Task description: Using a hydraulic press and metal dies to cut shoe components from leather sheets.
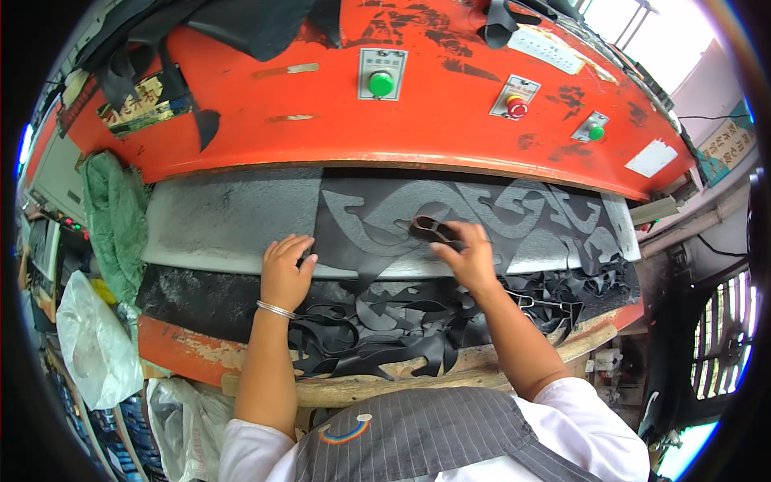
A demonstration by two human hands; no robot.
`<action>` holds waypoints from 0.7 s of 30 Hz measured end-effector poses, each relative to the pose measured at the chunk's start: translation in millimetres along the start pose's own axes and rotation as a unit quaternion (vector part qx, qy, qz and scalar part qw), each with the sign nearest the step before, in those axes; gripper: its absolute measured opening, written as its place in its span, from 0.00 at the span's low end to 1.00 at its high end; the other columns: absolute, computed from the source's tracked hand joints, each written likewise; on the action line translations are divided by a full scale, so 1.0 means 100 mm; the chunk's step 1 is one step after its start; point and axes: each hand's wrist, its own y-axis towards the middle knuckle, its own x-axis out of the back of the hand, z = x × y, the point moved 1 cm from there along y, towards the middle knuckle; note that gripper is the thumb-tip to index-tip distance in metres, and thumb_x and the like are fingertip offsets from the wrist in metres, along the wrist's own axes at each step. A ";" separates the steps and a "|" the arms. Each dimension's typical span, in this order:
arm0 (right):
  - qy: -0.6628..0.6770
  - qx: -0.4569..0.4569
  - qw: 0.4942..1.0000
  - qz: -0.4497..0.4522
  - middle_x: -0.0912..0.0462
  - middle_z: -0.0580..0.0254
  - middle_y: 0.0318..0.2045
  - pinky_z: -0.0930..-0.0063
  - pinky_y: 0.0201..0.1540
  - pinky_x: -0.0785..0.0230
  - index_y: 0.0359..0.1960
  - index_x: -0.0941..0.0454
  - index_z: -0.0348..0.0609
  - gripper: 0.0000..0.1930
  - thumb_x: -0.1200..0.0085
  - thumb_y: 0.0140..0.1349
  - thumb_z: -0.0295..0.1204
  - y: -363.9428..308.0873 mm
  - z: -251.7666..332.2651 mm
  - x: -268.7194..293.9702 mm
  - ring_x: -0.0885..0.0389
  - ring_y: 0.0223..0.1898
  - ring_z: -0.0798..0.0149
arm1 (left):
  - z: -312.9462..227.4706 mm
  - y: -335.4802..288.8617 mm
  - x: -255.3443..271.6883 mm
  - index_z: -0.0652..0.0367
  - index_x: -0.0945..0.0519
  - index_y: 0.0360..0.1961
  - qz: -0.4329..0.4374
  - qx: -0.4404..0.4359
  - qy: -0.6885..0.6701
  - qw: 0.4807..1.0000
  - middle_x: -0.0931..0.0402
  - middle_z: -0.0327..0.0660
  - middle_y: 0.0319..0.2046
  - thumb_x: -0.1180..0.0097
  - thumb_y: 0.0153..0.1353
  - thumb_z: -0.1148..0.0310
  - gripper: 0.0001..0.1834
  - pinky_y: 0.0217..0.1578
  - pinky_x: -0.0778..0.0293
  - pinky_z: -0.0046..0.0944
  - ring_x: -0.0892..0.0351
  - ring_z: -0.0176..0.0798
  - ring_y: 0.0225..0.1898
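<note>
A dark, narrow cutting die with an open, looped outline is in my right hand. My right thumb and fingers grip its right end over a black sheet with curved shapes cut out of it. The sheet lies on a worn grey cutting board. My left hand, with a silver bangle at the wrist, is at the board's front edge, left of the sheet. Its fingers are curled, and a small dark patch shows between thumb and forefinger; what it is, I cannot make out.
Tangled black offcuts lie along the near ledge, with a metal-edged die among them at right. The orange press head with green buttons and a red button spans the far side. Plastic bags hang at left.
</note>
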 end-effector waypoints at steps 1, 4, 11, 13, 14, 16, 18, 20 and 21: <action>0.047 -0.003 0.999 0.008 0.21 0.52 0.35 0.62 0.44 0.31 0.44 0.21 0.40 0.22 0.31 0.46 0.33 0.01 0.24 -0.13 0.26 0.40 0.51 | 0.12 -0.03 0.03 0.56 0.20 0.48 0.007 0.007 0.002 1.000 0.22 0.44 0.50 0.41 0.54 0.68 0.18 0.62 0.42 0.55 0.28 0.51 0.57; 0.069 0.089 0.992 0.061 0.21 0.52 0.33 0.61 0.44 0.31 0.43 0.21 0.39 0.22 0.31 0.45 0.32 0.04 0.79 -0.55 0.25 0.38 0.51 | 0.11 -0.17 -0.13 0.55 0.24 0.56 -0.010 0.017 0.004 1.000 0.24 0.43 0.54 0.41 0.55 0.68 0.24 0.65 0.49 0.57 0.35 0.51 0.64; 0.014 0.175 0.980 0.090 0.21 0.55 0.34 0.62 0.48 0.35 0.48 0.22 0.44 0.26 0.31 0.45 0.35 -0.11 0.64 -0.85 0.25 0.43 0.54 | 0.03 -0.21 -0.24 0.51 0.19 0.50 0.009 -0.012 0.012 1.000 0.23 0.38 0.54 0.41 0.57 0.62 0.19 0.66 0.53 0.54 0.36 0.48 0.64; 0.053 0.167 0.978 0.118 0.22 0.54 0.37 0.62 0.48 0.34 0.50 0.22 0.45 0.27 0.31 0.45 0.35 -0.08 0.57 -0.84 0.26 0.43 0.52 | 0.02 -0.19 -0.25 0.52 0.17 0.47 0.000 0.000 0.026 1.000 0.23 0.36 0.53 0.41 0.57 0.61 0.17 0.65 0.53 0.54 0.36 0.46 0.64; 0.071 0.158 0.976 0.134 0.22 0.54 0.38 0.62 0.49 0.34 0.50 0.22 0.46 0.27 0.31 0.45 0.35 -0.07 0.55 -0.84 0.26 0.43 0.51 | 0.00 -0.18 -0.24 0.52 0.15 0.43 -0.006 0.005 0.041 0.999 0.22 0.34 0.52 0.41 0.56 0.59 0.15 0.65 0.53 0.53 0.36 0.44 0.63; 0.073 0.166 0.974 0.137 0.22 0.54 0.37 0.62 0.49 0.34 0.50 0.22 0.46 0.27 0.32 0.45 0.36 -0.06 0.56 -0.83 0.26 0.43 0.51 | 0.00 -0.17 -0.23 0.52 0.15 0.43 -0.007 0.005 0.044 0.999 0.22 0.34 0.53 0.40 0.56 0.60 0.15 0.65 0.52 0.54 0.36 0.45 0.63; 0.076 0.177 0.972 0.136 0.22 0.54 0.37 0.62 0.49 0.33 0.49 0.22 0.46 0.27 0.32 0.45 0.36 -0.02 0.55 -0.84 0.25 0.43 0.52 | 0.03 -0.14 -0.22 0.51 0.15 0.42 -0.008 -0.003 0.046 0.999 0.23 0.34 0.53 0.39 0.55 0.60 0.15 0.65 0.52 0.55 0.36 0.45 0.63; 0.065 0.196 0.969 0.138 0.22 0.54 0.38 0.62 0.49 0.33 0.49 0.22 0.45 0.26 0.32 0.46 0.36 -0.03 0.50 -0.82 0.25 0.43 0.52 | 0.01 -0.17 -0.26 0.52 0.15 0.43 -0.006 0.000 0.043 0.999 0.23 0.34 0.53 0.39 0.56 0.60 0.15 0.65 0.53 0.55 0.36 0.46 0.63; 0.067 0.196 0.969 0.136 0.22 0.54 0.38 0.62 0.49 0.33 0.49 0.22 0.45 0.26 0.32 0.46 0.36 -0.05 0.48 -0.81 0.25 0.43 0.52 | -0.01 -0.18 -0.28 0.52 0.15 0.43 -0.004 0.001 0.039 0.999 0.23 0.34 0.53 0.39 0.56 0.60 0.15 0.65 0.53 0.55 0.36 0.46 0.63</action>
